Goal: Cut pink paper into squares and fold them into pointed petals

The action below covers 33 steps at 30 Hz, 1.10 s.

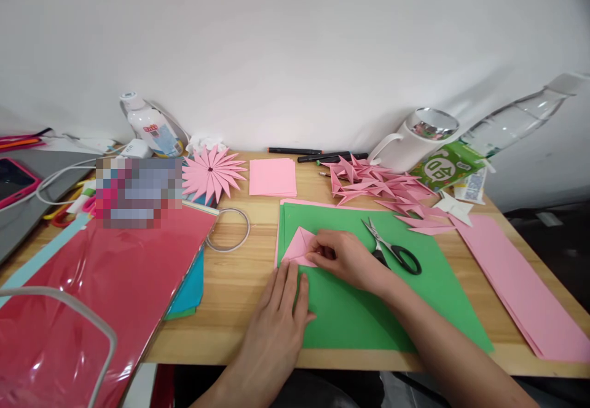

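Observation:
A small piece of pink paper (pixel 298 243), folded to a triangular shape, lies on the green sheets (pixel 364 316). My left hand (pixel 279 316) rests flat with its fingers stretched out, the fingertips touching the paper's lower edge. At the paper's right side, my right hand (pixel 348 257) is closed, thumb and forefinger pinching a flap of it; the other fingers are curled in. Just right of that hand, black-handled scissors (pixel 394 251) lie with their blades slightly apart.
Behind stand a square pink paper stack (pixel 272 177), a pink paper star (pixel 214 174) and a heap of folded pink pieces (pixel 369 180). A white mug (pixel 405 144) and clear bottle (pixel 516 119) are at right. Tape roll (pixel 249 230) and red wrapped sheets (pixel 106 279) lie left.

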Each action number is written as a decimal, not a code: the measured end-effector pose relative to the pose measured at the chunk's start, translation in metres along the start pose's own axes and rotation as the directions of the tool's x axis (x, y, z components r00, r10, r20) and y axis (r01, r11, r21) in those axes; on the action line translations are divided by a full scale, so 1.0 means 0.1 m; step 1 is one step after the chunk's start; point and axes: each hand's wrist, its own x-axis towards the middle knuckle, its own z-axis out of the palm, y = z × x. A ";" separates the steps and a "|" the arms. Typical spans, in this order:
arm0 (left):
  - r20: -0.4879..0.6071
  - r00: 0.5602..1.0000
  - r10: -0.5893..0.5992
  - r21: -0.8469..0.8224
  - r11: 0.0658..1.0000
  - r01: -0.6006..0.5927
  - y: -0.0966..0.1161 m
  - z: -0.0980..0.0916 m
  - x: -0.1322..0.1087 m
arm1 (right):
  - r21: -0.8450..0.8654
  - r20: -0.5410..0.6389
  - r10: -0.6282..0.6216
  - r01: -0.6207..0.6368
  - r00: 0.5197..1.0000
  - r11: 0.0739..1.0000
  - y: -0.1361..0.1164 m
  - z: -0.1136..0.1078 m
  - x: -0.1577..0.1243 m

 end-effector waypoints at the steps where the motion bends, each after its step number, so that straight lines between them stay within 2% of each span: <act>1: 0.004 1.000 0.004 0.000 1.000 -0.004 0.00 0.00 0.00 | 0.001 0.001 0.002 -0.002 1.000 1.000 0.00 0.00 0.00; 14: -0.007 1.000 0.009 0.038 0.999 -0.009 0.04 -0.03 0.04 | 0.003 0.019 0.023 -0.023 1.000 1.000 -0.02 0.00 -0.01; 28: -0.028 0.999 -0.032 0.006 0.999 0.032 0.01 0.01 0.05 | -0.153 0.009 -0.005 0.006 1.000 0.988 -0.04 0.03 -0.01; 33: -0.017 0.999 -0.039 0.003 0.999 0.039 -0.04 -0.02 0.10 | -0.085 -0.022 0.037 -0.039 0.999 0.996 -0.05 0.03 -0.01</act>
